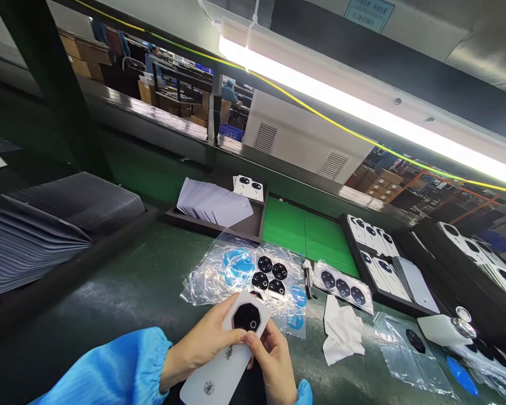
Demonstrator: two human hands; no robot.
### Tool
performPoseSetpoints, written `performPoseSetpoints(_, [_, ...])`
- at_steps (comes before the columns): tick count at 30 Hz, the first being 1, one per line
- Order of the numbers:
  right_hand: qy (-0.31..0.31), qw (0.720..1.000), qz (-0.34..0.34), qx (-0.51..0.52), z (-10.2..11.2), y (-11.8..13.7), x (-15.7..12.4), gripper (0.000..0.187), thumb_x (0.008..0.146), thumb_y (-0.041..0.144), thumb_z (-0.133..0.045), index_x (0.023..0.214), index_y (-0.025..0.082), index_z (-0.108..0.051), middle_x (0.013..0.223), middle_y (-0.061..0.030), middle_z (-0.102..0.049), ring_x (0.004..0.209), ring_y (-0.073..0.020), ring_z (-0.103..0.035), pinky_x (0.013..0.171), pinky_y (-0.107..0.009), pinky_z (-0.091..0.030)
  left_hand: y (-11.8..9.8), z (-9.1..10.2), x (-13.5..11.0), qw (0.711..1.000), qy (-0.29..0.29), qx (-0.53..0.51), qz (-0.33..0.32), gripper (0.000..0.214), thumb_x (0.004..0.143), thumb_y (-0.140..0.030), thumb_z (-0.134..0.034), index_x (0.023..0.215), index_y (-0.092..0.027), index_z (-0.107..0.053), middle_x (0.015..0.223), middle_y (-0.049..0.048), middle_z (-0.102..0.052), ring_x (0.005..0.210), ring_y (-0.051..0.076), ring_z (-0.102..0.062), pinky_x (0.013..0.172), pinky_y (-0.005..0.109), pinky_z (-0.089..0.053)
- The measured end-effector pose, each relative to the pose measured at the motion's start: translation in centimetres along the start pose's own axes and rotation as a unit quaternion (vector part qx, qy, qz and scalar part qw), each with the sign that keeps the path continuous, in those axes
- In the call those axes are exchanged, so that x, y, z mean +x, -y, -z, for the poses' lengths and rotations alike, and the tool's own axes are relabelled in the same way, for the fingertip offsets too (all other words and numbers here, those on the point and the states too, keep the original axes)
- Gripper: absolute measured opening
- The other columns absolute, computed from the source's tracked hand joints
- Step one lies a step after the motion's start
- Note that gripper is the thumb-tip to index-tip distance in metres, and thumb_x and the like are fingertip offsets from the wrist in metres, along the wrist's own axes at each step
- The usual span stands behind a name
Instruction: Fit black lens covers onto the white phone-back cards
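Note:
A white phone back panel [219, 377] is held tilted between my two hands at the bottom middle. A black octagonal camera lens cover [245, 316] sits near its upper end. My left hand [208, 340] wraps the panel's left edge, its thumb on the cover's lower rim. My right hand [270, 357] grips the right edge, and its thumb tip meets the left one there. The fingers behind the panel are mostly hidden. Just beyond, several black lens covers [280, 271] lie on clear plastic film [206, 275] with blue round pieces [238, 261].
Grey panels [213, 199] fan out in a black tray [248, 225]. Thick panel stacks [80, 197] stand left. Right are a strip of lens covers [343, 287], tweezers [308, 278], a white cloth [341, 332], a white bottle [441, 329] and trays of white panels [383, 275]. A lamp [362, 107] hangs above.

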State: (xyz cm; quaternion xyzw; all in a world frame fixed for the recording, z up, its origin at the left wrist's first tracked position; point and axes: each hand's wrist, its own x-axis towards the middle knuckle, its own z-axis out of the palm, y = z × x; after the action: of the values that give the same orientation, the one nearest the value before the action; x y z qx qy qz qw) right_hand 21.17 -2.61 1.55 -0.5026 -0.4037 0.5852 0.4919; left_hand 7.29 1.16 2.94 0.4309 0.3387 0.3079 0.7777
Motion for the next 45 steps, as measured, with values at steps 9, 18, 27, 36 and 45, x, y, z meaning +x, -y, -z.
performPoseSetpoints(9, [-0.014, 1.0, 0.017, 0.001, 0.4, 0.0, 0.0, 0.043, 0.064, 0.058, -0.075, 0.074, 0.018, -0.065, 0.057, 0.0034, -0.051, 0.048, -0.0088, -0.039, 0.047, -0.023, -0.032, -0.5, 0.6, 0.0, 0.999, -0.003, 0.046, 0.001, 0.044, 0.067, -0.035, -0.075, 0.106, -0.021, -0.061, 0.087, 0.0008, -0.067, 0.078, 0.021, -0.062, 0.066, 0.027, -0.047])
performPoseSetpoints(18, [-0.056, 0.995, -0.047, 0.069, 0.7, 0.0, -0.1, 0.045, 0.062, 0.061, -0.076, 0.074, 0.019, -0.063, 0.062, 0.0031, -0.058, 0.057, -0.0116, -0.049, 0.057, -0.024, -0.041, -1.9, 0.7, -0.3, 0.998, 0.054, 0.017, 0.042, 0.048, 0.069, -0.05, -0.073, 0.104, -0.018, -0.065, 0.094, 0.0042, -0.069, 0.093, 0.024, -0.06, 0.082, 0.032, -0.044])
performPoseSetpoints(27, [-0.109, 0.994, 0.004, -0.004, 1.2, -0.2, -0.4, 0.046, 0.067, 0.065, -0.068, 0.076, 0.021, -0.061, 0.071, 0.001, -0.058, 0.064, -0.014, -0.05, 0.062, -0.025, -0.043, -1.4, 0.7, 0.1, 0.999, 0.028, 0.013, -0.012, 0.048, 0.071, -0.039, -0.073, 0.112, -0.019, -0.06, 0.111, 0.0071, -0.068, 0.104, 0.026, -0.06, 0.093, 0.034, -0.044])
performPoseSetpoints(36, [-0.281, 0.906, 0.293, -0.121, -0.9, -1.4, 0.2, 0.021, 0.081, 0.042, -0.064, 0.091, 0.023, -0.065, 0.107, -0.0076, -0.06, 0.106, -0.0246, -0.054, 0.093, -0.036, -0.04, 1.2, 0.7, -0.1, 0.977, -0.07, 0.13, -0.154, 0.043, 0.086, -0.048, -0.057, 0.119, -0.021, -0.054, 0.102, 0.0047, -0.072, 0.09, 0.022, -0.068, 0.079, 0.025, -0.054])
performPoseSetpoints(45, [-0.286, 0.899, 0.313, -0.114, -2.3, -1.5, 0.9, 0.011, 0.084, 0.028, -0.057, 0.094, 0.024, -0.062, 0.109, -0.0059, -0.058, 0.107, -0.0211, -0.054, 0.089, -0.032, -0.046, 2.0, 1.9, -0.2, 0.946, -0.058, 0.225, -0.226, 0.038, 0.092, -0.04, -0.05, 0.127, -0.026, -0.049, 0.096, -0.0004, -0.074, 0.077, 0.015, -0.071, 0.068, 0.015, -0.056])
